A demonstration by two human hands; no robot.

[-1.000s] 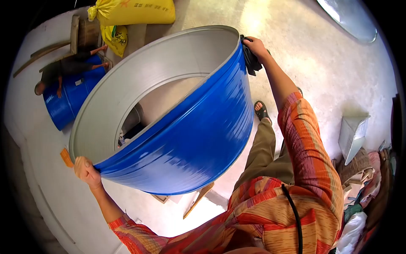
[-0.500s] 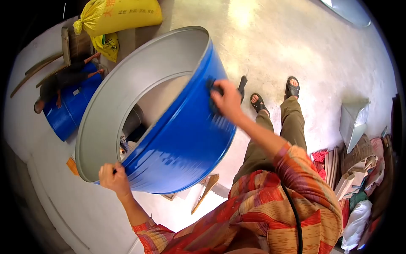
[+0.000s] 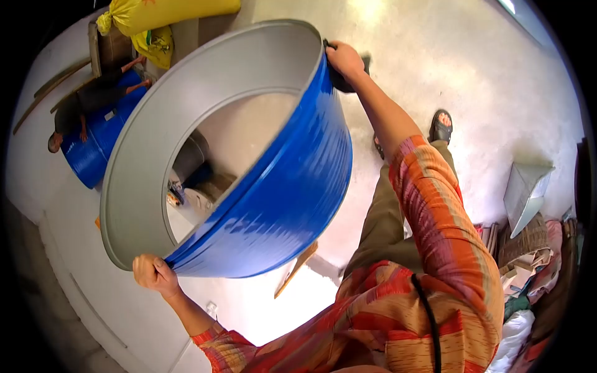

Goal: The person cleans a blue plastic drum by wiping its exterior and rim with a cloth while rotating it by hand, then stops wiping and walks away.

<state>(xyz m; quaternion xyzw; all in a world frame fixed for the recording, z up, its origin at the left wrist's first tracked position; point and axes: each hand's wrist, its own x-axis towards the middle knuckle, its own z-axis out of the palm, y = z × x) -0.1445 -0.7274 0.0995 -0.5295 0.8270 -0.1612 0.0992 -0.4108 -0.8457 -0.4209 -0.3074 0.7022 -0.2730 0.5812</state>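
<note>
A cut section of blue metal drum (image 3: 280, 186), grey inside and open at both ends, is tilted in front of me, off the floor. My left hand (image 3: 155, 273) is closed around its rim at the lower left. At the upper right, my right hand (image 3: 346, 61) is closed on a black cloth (image 3: 344, 82), pressed against the rim and outer wall. Part of the cloth hangs below the fingers. The blue outside looks shiny, with streaky reflections.
Another person (image 3: 93, 105) leans over a blue drum (image 3: 99, 146) at the left. Yellow sacks (image 3: 174, 13) lie beyond. A metal scoop-like piece (image 3: 527, 189) stands on the right, by piled bags and cardboard (image 3: 519, 273). A wooden strip (image 3: 295, 270) shows below the drum section.
My right hand has moved with the black cloth up the blue outer wall to the rim. The left hand and the drum section have shifted slightly left.
</note>
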